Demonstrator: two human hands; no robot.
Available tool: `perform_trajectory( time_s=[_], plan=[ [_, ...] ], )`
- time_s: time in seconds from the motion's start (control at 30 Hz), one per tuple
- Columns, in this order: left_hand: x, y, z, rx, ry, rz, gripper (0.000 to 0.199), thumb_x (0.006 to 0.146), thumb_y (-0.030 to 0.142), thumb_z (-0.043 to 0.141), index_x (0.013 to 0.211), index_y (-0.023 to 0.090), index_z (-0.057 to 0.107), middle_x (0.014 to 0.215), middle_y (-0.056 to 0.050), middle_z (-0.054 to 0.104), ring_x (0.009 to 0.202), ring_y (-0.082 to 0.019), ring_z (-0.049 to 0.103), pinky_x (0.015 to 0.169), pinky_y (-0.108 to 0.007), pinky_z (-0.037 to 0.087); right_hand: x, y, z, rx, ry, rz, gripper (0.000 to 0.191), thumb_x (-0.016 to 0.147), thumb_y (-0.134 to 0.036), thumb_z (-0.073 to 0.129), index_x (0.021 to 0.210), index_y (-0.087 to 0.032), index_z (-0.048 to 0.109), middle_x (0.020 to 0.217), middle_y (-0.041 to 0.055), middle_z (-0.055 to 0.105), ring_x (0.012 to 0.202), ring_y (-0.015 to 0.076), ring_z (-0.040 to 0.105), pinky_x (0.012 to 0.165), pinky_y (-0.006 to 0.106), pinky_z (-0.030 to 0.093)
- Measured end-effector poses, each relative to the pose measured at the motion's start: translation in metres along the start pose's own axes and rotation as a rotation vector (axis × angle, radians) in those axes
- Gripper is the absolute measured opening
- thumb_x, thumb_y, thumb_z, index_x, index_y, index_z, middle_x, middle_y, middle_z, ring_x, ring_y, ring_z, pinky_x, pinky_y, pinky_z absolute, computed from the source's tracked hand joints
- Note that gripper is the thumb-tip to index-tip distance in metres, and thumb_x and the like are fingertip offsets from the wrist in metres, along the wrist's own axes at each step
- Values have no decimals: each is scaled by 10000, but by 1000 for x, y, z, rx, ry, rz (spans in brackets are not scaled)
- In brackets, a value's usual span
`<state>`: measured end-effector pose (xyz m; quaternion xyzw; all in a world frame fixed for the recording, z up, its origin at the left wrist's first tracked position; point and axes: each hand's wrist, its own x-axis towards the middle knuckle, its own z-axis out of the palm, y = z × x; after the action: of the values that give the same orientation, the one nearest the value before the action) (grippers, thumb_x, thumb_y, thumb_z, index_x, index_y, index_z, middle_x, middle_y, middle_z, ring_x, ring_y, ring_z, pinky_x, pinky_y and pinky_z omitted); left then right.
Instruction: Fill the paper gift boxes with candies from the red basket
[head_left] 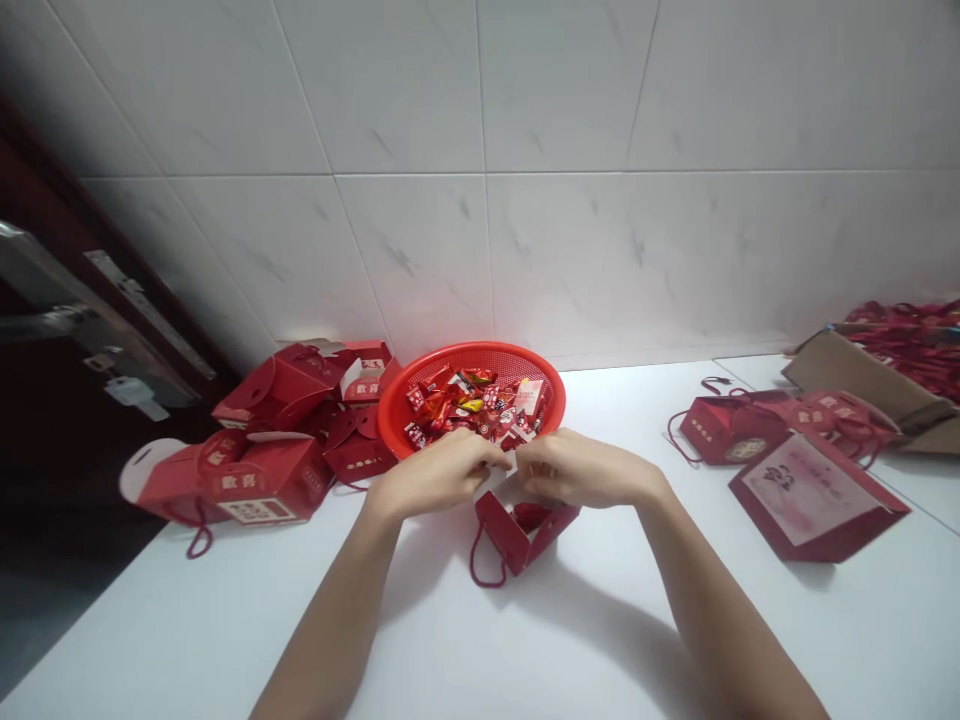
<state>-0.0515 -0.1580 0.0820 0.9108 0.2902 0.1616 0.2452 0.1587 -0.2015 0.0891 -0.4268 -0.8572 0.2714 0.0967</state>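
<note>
A small red gift box (pixel 510 535) with a cord handle stands open on the white table, something red inside it. Its raised flap is pinched between the closed fingers of my left hand (pixel 442 473) and my right hand (pixel 581 470), which nearly meet above the box. Part of the flap is hidden by my fingers. Right behind my hands sits a red plastic basket (pixel 551 365) holding wrapped candies (pixel 472 405) in red, with a few yellow ones.
Several red boxes (pixel 277 465) are piled at the left. More red boxes (pixel 821 500) lie at the right, near a cardboard carton (pixel 862 375) full of red items. A tiled wall (pixel 600 270) rises behind the table (pixel 450 640); a dark door is at the left.
</note>
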Motion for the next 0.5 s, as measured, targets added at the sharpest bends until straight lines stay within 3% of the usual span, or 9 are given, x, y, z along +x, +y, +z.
perform_trajectory(
  time_s=[0.1,0.33,0.4,0.5],
  plan=[
    [0,0,1,-63,-73,28,272,703,100,500,711,235,736,645,-7,685,571,-160,563,601,-239,385,-7,-5,4,4,-55,-9,113,850,-93,576,784,-178,612,660,-29,547,595,107,445,546,230,295],
    [3,13,3,-15,-149,72,373,763,51,473,846,224,794,785,-38,755,671,-174,624,650,-242,401,-6,-17,12,-48,-340,77,323,759,14,492,756,-196,736,642,-25,610,542,111,464,542,244,355],
    [4,16,4,-4,-178,110,398,772,34,459,861,225,796,826,-38,764,692,-170,630,663,-241,406,-1,-17,15,-50,-354,113,303,723,18,526,709,-199,736,639,-22,624,528,110,478,511,235,352],
    [4,16,5,29,-199,140,441,757,3,435,861,228,799,832,-35,767,694,-163,629,662,-239,402,5,-15,16,-108,-265,167,233,699,-20,597,540,-184,638,549,-22,563,470,107,439,455,237,319]
  ],
)
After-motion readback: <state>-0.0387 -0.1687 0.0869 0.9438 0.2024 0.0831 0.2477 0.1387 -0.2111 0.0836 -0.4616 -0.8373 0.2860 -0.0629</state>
